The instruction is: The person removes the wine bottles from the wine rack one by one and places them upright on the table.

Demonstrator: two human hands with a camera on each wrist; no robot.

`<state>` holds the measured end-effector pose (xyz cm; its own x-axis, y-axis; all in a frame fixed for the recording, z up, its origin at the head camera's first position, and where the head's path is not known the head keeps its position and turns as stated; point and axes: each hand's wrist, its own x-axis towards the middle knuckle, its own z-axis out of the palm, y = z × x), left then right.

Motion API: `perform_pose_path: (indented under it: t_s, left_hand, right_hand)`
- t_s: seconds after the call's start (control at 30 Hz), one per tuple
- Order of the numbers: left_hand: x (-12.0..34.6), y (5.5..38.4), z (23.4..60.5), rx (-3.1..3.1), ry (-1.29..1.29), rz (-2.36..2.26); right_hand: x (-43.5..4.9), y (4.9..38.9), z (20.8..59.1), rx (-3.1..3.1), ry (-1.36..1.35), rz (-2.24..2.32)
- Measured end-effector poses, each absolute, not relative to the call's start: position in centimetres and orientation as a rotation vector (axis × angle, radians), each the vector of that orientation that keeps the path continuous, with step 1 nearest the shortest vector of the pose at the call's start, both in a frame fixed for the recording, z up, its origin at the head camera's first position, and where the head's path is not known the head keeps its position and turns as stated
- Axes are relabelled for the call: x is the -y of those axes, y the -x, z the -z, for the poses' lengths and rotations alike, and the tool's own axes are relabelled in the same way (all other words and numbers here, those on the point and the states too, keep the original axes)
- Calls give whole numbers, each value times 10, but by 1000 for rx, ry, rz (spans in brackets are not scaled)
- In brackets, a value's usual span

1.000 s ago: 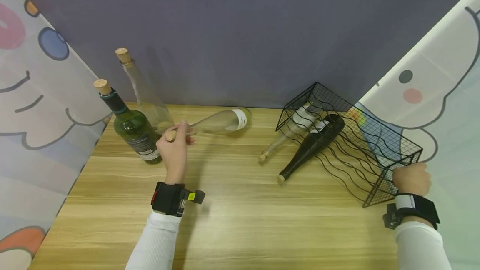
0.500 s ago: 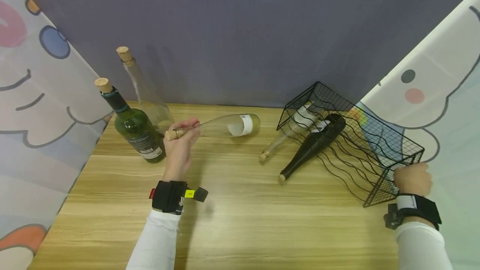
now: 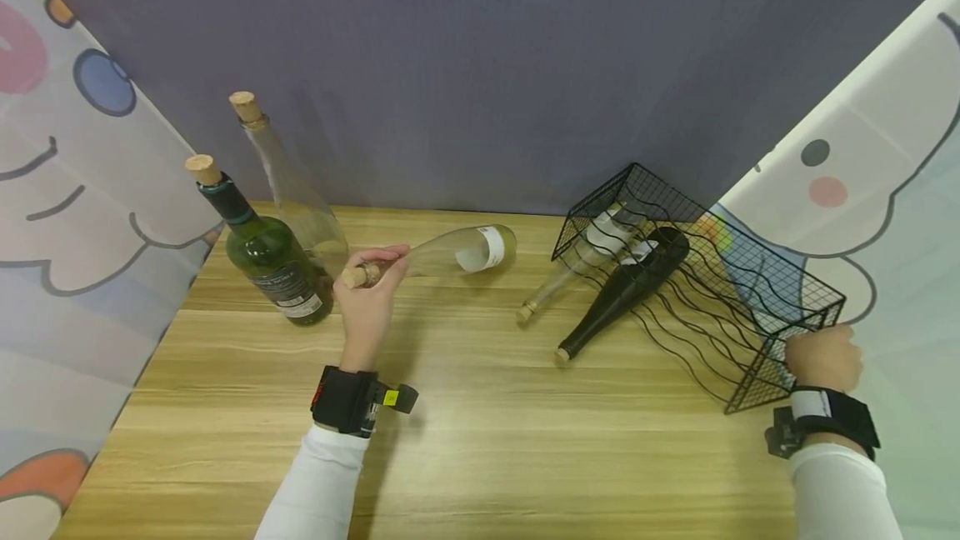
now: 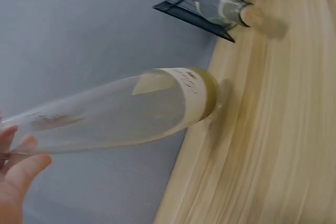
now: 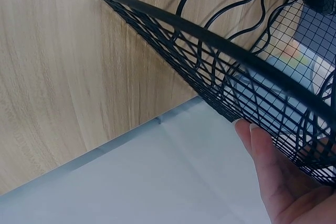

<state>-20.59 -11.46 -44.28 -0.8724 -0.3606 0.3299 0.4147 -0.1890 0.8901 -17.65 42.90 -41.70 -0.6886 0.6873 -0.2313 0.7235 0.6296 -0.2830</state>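
My left hand (image 3: 369, 298) grips a clear, corked glass wine bottle (image 3: 442, 258) by the neck. It lies nearly level, cork toward the left, its labelled base pointing right. In the left wrist view, the fingers wrap its neck and the bottle's base (image 4: 210, 95) is close over the table. At the right, my right hand (image 3: 823, 359) holds the end of a black wire wine rack (image 3: 759, 369). Its fingertips (image 5: 249, 129) press against the mesh in the right wrist view. A clear corked bottle (image 3: 607, 242) and a dark one (image 3: 626, 290) lie in the rack, necks toward me.
A green corked wine bottle (image 3: 288, 282) stands at the table's left, with a tall clear corked bottle (image 3: 300, 202) just behind it. A grey panel (image 3: 465, 73) rises along the back edge of the wooden table (image 3: 525, 440). Printed cloths hang at both sides.
The left hand has shifted its fingers round the bottle's neck, and the bottle has moved slightly right. The right hand and the rack stay where they were.
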Motion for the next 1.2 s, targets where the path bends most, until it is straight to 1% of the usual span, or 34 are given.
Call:
perform_pose_path:
  t_s: [0.17,0.37,0.47,0.8,0.97,1.2]
  left_hand:
    - [107,203,444,1625,233,1976]
    - [100,204,445,1860,536,1441]
    - [94,205,446,1931,649,1281]
    - [75,204,457,2063,883,1395]
    - [72,210,447,2117,984,1242]
    - [68,219,431,2186,1031,1145]
  right_hand:
    - [-429,178,417,-2740,-1196,548]
    - [-432,178,417,-2741,-1195,562]
    - [-433,178,418,-2743,-1195,560]
    - [-433,177,418,-2739,-1190,554]
    - [-432,176,417,-2736,-1189,556]
    - [-432,176,418,-2748,-1185,553]
